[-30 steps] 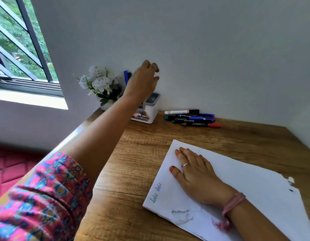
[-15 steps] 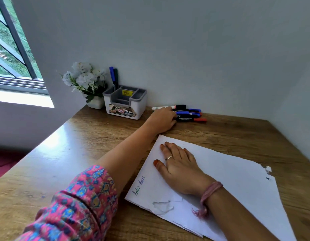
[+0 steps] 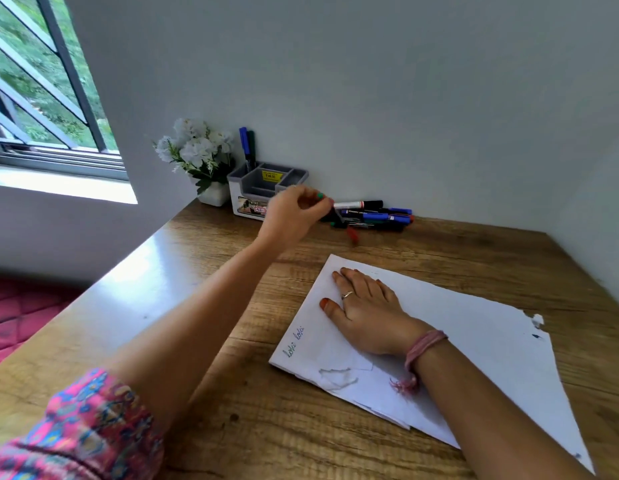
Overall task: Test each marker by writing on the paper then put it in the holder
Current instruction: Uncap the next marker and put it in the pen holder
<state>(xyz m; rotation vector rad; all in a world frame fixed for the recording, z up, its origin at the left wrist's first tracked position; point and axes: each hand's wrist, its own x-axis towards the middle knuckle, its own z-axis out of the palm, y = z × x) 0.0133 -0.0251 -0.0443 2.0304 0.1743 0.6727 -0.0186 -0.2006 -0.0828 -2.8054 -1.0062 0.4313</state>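
Observation:
My left hand [image 3: 294,213] hovers in front of the grey and white holder [image 3: 288,176], pinched on a dark marker with a red cap [image 3: 350,233] that hangs tilted and blurred just above the table. Behind it, several markers [image 3: 377,216] lie in a pile by the wall, one white with a black cap. A blue marker and a green one [image 3: 247,147] stand in the holder's back left compartment. My right hand [image 3: 367,313] lies flat on the white paper [image 3: 481,344], which bears two small written words [image 3: 294,341] near its left edge.
A small white pot of white flowers [image 3: 197,154] stands left of the holder against the wall. The wooden table [image 3: 183,306] ends at its left edge above a red mattress [image 3: 20,313]. A window [image 3: 41,98] is at the far left.
My left hand left the holder, dropped to the marker pile, and now lifts a red-capped marker off it toward the left. My right hand stayed on the paper.

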